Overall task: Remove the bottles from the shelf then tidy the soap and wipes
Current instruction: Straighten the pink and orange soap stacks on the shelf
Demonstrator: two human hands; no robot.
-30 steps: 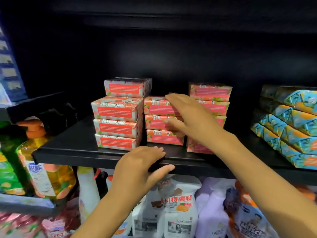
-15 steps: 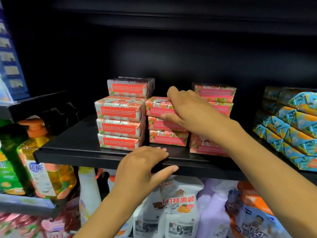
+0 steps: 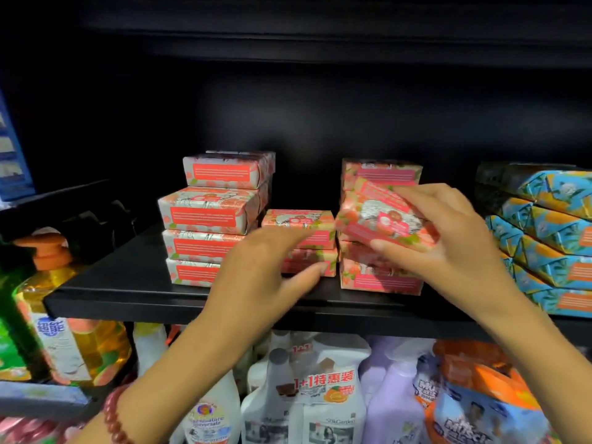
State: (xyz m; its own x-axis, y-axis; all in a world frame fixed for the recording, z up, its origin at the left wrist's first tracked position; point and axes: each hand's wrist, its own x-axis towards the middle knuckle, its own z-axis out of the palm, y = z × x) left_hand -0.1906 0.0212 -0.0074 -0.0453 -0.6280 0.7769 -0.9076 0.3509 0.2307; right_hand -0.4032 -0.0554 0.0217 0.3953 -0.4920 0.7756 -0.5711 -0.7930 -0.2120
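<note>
Pink wrapped soap bars stand in three stacks on the black shelf [image 3: 128, 283]. The left stack [image 3: 211, 219] is several bars high, the middle stack [image 3: 301, 225] is two bars high, and the right stack [image 3: 381, 280] is partly hidden by my hand. My right hand [image 3: 448, 245] grips one soap bar [image 3: 384, 216], tilted, in front of the right stack. My left hand [image 3: 266, 270] reaches with spread fingers toward the middle stack and holds nothing. Blue and orange packs [image 3: 551, 225] are stacked at the shelf's right end.
A yellow pump bottle [image 3: 64, 315] stands at the left below shelf level. White and purple spray bottles [image 3: 320, 395] and refill pouches [image 3: 480, 405] crowd the lower shelf. Another dark shelf board spans overhead. Bare shelf surface lies left of the soap stacks.
My right hand lifted the top bar off the middle stack and carried it right, in front of the right stack. My left hand left the shelf edge and rose toward the middle stack.
</note>
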